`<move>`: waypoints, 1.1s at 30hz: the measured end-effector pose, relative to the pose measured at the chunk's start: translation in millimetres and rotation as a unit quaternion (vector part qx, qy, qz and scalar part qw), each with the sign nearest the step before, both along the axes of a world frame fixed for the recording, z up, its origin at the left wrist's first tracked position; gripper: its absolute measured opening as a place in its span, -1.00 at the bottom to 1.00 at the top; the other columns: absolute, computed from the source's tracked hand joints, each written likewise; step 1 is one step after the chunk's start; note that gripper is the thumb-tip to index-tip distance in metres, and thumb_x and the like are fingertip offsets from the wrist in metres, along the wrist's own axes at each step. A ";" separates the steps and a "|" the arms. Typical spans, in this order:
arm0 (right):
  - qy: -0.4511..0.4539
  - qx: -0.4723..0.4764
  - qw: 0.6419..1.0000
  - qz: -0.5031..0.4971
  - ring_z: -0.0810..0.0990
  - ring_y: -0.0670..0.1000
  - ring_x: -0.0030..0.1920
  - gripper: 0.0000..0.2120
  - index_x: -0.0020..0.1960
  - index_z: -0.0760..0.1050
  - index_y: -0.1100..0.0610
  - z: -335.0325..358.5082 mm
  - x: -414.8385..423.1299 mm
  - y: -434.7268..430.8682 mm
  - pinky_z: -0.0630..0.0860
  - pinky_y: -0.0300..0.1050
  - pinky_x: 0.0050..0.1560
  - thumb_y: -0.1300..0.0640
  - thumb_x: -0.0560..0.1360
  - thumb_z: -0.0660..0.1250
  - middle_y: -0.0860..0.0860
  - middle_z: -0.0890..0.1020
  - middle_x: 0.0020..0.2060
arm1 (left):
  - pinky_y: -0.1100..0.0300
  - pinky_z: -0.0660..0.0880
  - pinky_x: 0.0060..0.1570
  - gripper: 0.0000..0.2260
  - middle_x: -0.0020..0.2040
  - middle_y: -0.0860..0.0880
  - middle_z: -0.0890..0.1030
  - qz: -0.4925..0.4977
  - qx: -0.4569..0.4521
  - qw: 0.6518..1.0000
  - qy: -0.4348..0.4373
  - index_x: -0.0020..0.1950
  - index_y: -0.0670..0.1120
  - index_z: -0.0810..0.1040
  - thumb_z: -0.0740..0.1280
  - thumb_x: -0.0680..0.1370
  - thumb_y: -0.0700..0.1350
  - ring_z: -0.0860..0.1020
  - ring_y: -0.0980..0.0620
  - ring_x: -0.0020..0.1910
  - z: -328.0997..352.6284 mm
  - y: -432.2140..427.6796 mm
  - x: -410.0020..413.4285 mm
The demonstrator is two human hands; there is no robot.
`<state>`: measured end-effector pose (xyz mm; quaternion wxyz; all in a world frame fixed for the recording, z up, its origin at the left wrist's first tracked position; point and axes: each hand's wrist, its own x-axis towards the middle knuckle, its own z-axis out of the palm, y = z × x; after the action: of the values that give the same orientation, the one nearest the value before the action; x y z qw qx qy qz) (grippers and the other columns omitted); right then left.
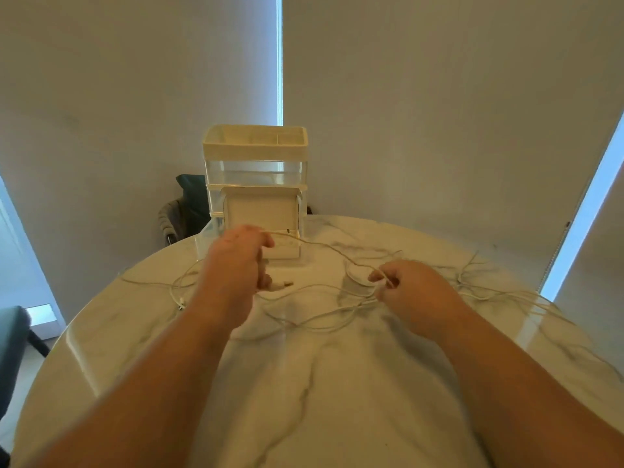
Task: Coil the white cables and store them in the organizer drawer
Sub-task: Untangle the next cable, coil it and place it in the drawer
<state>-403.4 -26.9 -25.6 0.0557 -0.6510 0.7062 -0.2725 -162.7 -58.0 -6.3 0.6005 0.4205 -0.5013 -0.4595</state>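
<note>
Head view suggests an early stage: before the organizer, its drawer pulled out, left hand and right hand pinch one white cable in curled fingers, while other cables sprawl uncoiled on the tabletop.

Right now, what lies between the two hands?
In the head view, a white cable spans from left hand to right hand, above loose cables on the table.

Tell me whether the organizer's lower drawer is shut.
No, the lower drawer of the organizer stands pulled out over the table, its white inside open to view.
</note>
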 end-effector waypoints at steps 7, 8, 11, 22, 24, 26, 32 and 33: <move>-0.017 -0.110 0.978 -0.179 0.62 0.17 -0.26 -0.37 -0.20 0.65 0.07 32.9 -37.4 17.2 0.56 0.06 -0.15 -0.46 0.45 0.15 0.09 0.64 -0.36 | 0.20 0.23 -0.47 -0.73 -0.50 0.14 0.35 0.045 -0.093 0.994 -0.026 -0.25 0.00 0.54 0.15 0.57 -0.20 0.26 0.12 -0.46 -1.9 -6.0 10.8; -0.039 -0.130 0.975 -0.176 0.61 0.16 -0.30 -0.32 -0.21 0.65 0.10 38.0 -39.7 23.0 0.55 0.06 -0.18 -0.48 0.46 0.10 0.10 0.62 -0.41 | 0.20 0.23 -0.44 -0.70 -0.51 0.15 0.35 0.015 -0.124 0.989 -0.083 -0.32 0.02 0.53 0.15 0.57 -0.15 0.26 0.14 -0.48 -2.5 -4.3 11.8; -0.155 -0.236 0.951 -0.126 0.62 0.00 -0.34 -0.46 -0.14 0.66 -0.03 42.9 -33.9 31.4 0.52 -0.04 -0.23 -0.39 0.52 0.09 0.00 0.63 -0.42 | 0.19 0.29 -0.43 -0.46 -0.51 0.03 0.36 -0.180 -0.036 0.954 -0.236 -0.36 -0.07 0.60 0.07 0.65 0.15 0.26 0.08 -0.51 0.2 8.2 8.8; -0.061 -0.217 0.946 0.231 0.45 -0.17 0.01 -0.89 -0.06 0.43 -0.29 21.0 62.8 50.7 0.35 -0.43 -0.05 -0.07 0.50 0.32 -0.25 0.40 -0.10 | 0.29 0.27 -0.46 -0.82 -0.39 0.06 0.47 -0.322 0.031 0.936 -0.136 0.04 0.13 0.59 0.22 0.54 0.01 0.34 0.15 -0.46 -2.7 20.8 -16.9; -0.064 -0.203 0.944 0.251 0.46 -0.15 0.04 -0.84 -0.02 0.48 -0.25 20.5 62.7 50.8 0.38 -0.41 -0.04 0.00 0.48 0.38 -0.19 0.43 -0.07 | 0.24 0.17 -0.46 -0.72 -0.36 0.00 0.48 -0.361 0.067 0.928 -0.060 -0.11 0.02 0.63 0.17 0.55 0.10 0.27 0.09 -0.45 -3.9 22.3 -16.1; -0.065 -0.195 0.944 0.257 0.49 -0.10 0.01 -0.95 -0.16 0.54 -0.08 20.1 62.1 49.3 0.44 -0.33 -0.07 0.03 0.46 0.39 -0.13 0.45 -0.09 | 0.15 0.10 -0.39 -0.61 -0.27 -0.04 0.55 -0.394 0.066 0.916 -0.043 -0.06 0.00 0.65 0.14 0.54 0.20 0.24 0.04 -0.42 -8.2 17.5 -14.1; -0.011 -0.152 0.939 0.307 0.50 -0.12 -0.04 -0.82 -0.31 0.48 -0.20 19.9 59.7 50.0 0.45 -0.13 -0.01 -0.21 0.37 0.43 -0.12 0.52 -0.16 | 0.25 0.20 -0.53 -0.44 -0.27 -0.12 0.59 -0.371 0.117 0.917 -0.082 -0.04 -0.16 0.67 0.19 0.53 0.32 0.29 0.09 -0.55 -8.5 15.1 -12.8; 0.031 -0.129 0.936 0.327 0.47 -0.10 0.00 -0.84 -0.22 0.51 -0.24 22.2 59.0 53.0 0.44 -0.08 0.05 -0.27 0.35 0.43 -0.12 0.53 -0.12 | 0.24 0.19 -0.53 -0.59 -0.34 -0.09 0.57 -0.352 0.095 0.924 -0.119 -0.16 -0.12 0.68 0.24 0.57 0.18 0.28 0.09 -0.55 -7.6 18.4 -14.5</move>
<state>-344.4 26.2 -3.4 0.0355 -0.8560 0.4143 -0.3071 -177.2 -39.6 -13.9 0.2935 0.3241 -0.6388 -0.6331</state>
